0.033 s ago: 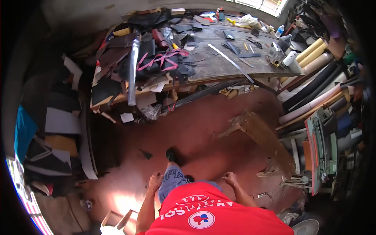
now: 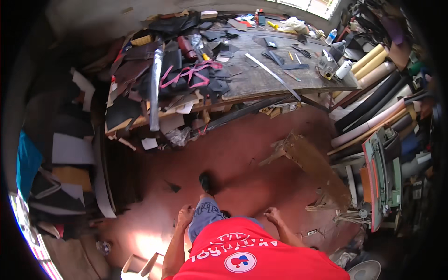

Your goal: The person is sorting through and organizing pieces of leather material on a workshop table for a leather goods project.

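Note:
My left hand [image 2: 185,213] hangs beside my blue-grey shorts [image 2: 205,212], its fingers loosely curled in. On the other side of my body my right hand [image 2: 273,215] hangs over the red floor, curled too. Nothing shows in either hand, and neither touches a work surface. Beyond them stands a long wooden worktable [image 2: 252,77]. Dark leather pieces [image 2: 126,109], pink straps [image 2: 191,77] and a silvery roll [image 2: 157,88] crowd its left part. A long metal ruler [image 2: 273,76], scissors [image 2: 302,51] and a white bottle [image 2: 344,69] lie or stand farther right.
A worn wooden board structure [image 2: 317,168] stands on the floor at right. Material rolls [image 2: 373,102] and a green-framed machine [image 2: 385,177] line the right side. Stacked sheets [image 2: 72,149] fill the left. A dark scrap [image 2: 173,186] lies ahead of me, near my dark shoe [image 2: 204,179].
The view has shifted slightly, and the worktable sits a little farther left. My dark-shod foot reaches slightly farther forward. Both hands keep nearly the same place.

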Demonstrator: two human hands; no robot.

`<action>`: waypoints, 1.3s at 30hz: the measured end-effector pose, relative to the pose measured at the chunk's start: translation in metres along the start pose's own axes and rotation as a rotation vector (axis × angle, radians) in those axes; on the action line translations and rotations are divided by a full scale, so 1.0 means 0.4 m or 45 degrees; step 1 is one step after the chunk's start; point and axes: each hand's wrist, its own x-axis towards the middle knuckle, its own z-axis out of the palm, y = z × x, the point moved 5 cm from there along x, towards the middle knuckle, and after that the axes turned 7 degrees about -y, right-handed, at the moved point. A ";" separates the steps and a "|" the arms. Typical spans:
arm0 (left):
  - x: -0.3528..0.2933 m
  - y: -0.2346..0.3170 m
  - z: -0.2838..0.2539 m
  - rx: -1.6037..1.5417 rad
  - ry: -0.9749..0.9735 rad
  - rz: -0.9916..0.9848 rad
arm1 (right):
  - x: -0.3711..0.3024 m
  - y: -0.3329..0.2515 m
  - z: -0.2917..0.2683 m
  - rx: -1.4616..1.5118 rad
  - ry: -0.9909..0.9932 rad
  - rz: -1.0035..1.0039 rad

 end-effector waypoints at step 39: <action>1.709 1.731 0.145 0.836 0.390 0.267 | 0.993 -0.777 -1.304 -0.687 0.382 -0.428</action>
